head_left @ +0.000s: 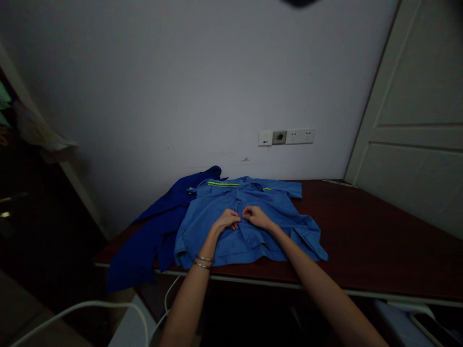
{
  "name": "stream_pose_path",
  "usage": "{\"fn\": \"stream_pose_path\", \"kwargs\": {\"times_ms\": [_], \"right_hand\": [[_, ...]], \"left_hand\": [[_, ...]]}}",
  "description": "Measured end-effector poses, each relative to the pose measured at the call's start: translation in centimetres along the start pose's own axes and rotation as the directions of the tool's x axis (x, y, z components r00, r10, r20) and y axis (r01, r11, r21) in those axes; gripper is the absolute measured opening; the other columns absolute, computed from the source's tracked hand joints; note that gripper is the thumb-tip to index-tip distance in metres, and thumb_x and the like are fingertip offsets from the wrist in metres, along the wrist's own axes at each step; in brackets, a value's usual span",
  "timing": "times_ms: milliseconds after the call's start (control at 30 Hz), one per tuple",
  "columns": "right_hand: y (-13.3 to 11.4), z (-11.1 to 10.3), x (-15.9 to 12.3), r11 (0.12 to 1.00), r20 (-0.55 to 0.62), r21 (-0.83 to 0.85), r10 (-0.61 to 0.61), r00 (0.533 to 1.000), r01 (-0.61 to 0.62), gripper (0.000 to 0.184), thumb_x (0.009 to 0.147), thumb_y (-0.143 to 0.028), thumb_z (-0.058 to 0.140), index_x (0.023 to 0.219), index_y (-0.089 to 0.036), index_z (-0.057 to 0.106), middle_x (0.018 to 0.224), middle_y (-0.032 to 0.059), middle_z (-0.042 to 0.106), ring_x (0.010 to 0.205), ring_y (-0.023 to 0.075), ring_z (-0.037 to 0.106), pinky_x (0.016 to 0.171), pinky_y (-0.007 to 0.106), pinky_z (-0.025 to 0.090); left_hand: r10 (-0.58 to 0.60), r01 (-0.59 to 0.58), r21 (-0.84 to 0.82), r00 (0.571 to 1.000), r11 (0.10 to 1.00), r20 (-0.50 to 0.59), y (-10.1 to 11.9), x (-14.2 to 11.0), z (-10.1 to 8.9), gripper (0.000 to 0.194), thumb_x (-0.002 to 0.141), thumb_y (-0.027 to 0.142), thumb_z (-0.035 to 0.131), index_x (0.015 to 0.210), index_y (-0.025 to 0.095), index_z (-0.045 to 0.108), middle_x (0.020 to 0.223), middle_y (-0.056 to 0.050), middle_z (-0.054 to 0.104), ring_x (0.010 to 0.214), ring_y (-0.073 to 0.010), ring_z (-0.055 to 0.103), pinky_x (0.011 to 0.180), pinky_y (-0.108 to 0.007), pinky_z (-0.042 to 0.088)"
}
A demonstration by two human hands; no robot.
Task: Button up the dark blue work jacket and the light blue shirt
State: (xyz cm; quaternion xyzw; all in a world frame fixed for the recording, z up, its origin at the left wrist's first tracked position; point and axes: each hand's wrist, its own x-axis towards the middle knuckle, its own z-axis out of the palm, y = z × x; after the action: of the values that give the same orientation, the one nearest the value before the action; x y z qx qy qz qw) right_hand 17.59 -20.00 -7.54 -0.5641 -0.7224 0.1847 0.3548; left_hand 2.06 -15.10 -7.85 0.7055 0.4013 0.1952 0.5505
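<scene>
Pinching light-blue shirt [217, 241] — both hands [240, 218]

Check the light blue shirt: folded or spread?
Spread: the light blue shirt lies laid out on the table, one sleeve extended to the right.

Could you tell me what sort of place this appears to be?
Probably a room in a home or dormitory: a wooden desk against a plain wall, wall sockets and a panelled door.
</scene>
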Motion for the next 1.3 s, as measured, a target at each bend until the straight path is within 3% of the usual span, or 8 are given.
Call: {"fn": "stream_pose_path", "kwargs": {"times_ms": [167, 433, 667, 867, 1067, 1300], "right_hand": [[-0.1, 0.1, 0.2, 1.000, -0.028, -0.021, 0.021, 0.999, -0.022, 0.013, 0.069, -0.012, 0.051, 0.076, -0.011, 0.061, 0.070, 0.0041, 0.063, 0.063, 0.0118, 0.054, 0.059, 0.021, 0.041], [0.5, 0.0, 0.6, 0.998, -0.125, 0.035, 0.050, 0.991, -0.046, 0.014, 0.070, -0.017, 0.050, 0.077, -0.012, 0.061, 0.071, 0.0041, 0.063, 0.064, 0.0128, 0.055, 0.062, 0.022, 0.042], [0.0, 0.1, 0.4, 0.999, -0.140, 0.029, 0.044, 0.989, -0.040, 0.014, 0.069, -0.014, 0.049, 0.076, -0.011, 0.061, 0.072, 0.0048, 0.063, 0.066, 0.0131, 0.056, 0.062, 0.022, 0.042], [-0.5, 0.5, 0.3, 0.998, -0.141, -0.015, 0.066, 0.988, -0.069, 0.013, 0.069, -0.012, 0.050, 0.074, -0.011, 0.061, 0.069, 0.0051, 0.062, 0.063, 0.0129, 0.055, 0.059, 0.021, 0.041], [-0.1, 0.7, 0.3, 0.993, -0.203, -0.114, -0.006, 0.979, -0.018, 0.013, 0.070, -0.012, 0.050, 0.075, -0.013, 0.062, 0.072, 0.0055, 0.064, 0.066, 0.0136, 0.057, 0.061, 0.021, 0.040], [-0.7, -0.2, 0.1, 0.995, -0.133, -0.090, -0.056, 0.990, 0.045, 0.013, 0.071, -0.016, 0.053, 0.076, -0.013, 0.064, 0.071, 0.0047, 0.064, 0.065, 0.0133, 0.056, 0.060, 0.021, 0.040]], "left_hand": [[0.031, -0.032, 0.030, 0.999, 0.999, 0.024, -0.1, 0.1, -0.4, 0.017, 0.067, 0.015, 0.055, 0.051, 0.013, 0.048, 0.034, 0.006, 0.043, 0.030, -0.0040, 0.035, 0.035, -0.016, 0.026], [0.060, -0.063, -0.149, 0.998, 0.987, -0.027, -0.4, 0.7, -0.2, 0.028, 0.062, 0.037, 0.065, 0.057, 0.013, 0.053, 0.037, 0.006, 0.043, 0.032, -0.0045, 0.034, 0.035, -0.018, 0.021], [0.074, -0.074, -0.142, 0.997, 0.987, -0.009, -0.8, 1.0, -0.3, 0.024, 0.063, 0.031, 0.062, 0.055, 0.015, 0.048, 0.032, 0.009, 0.034, 0.029, -0.0032, 0.024, 0.034, -0.018, 0.013], [0.072, -0.071, -0.047, 0.997, 0.996, 0.019, -0.7, 0.7, -0.7, 0.019, 0.062, 0.027, 0.059, 0.054, 0.015, 0.048, 0.033, 0.008, 0.037, 0.029, -0.0031, 0.025, 0.034, -0.018, 0.014], [0.059, -0.059, -0.028, 0.998, 0.998, 0.000, -0.6, 0.7, -0.7, 0.024, 0.063, 0.033, 0.061, 0.054, 0.015, 0.048, 0.033, 0.008, 0.036, 0.030, -0.0034, 0.026, 0.035, -0.019, 0.014], [0.015, -0.017, -0.106, 1.000, 0.994, -0.020, -0.6, 0.6, -1.4, 0.032, 0.062, 0.040, 0.063, 0.052, 0.014, 0.047, 0.035, 0.008, 0.034, 0.030, -0.0020, 0.023, 0.035, -0.019, 0.010]]}}
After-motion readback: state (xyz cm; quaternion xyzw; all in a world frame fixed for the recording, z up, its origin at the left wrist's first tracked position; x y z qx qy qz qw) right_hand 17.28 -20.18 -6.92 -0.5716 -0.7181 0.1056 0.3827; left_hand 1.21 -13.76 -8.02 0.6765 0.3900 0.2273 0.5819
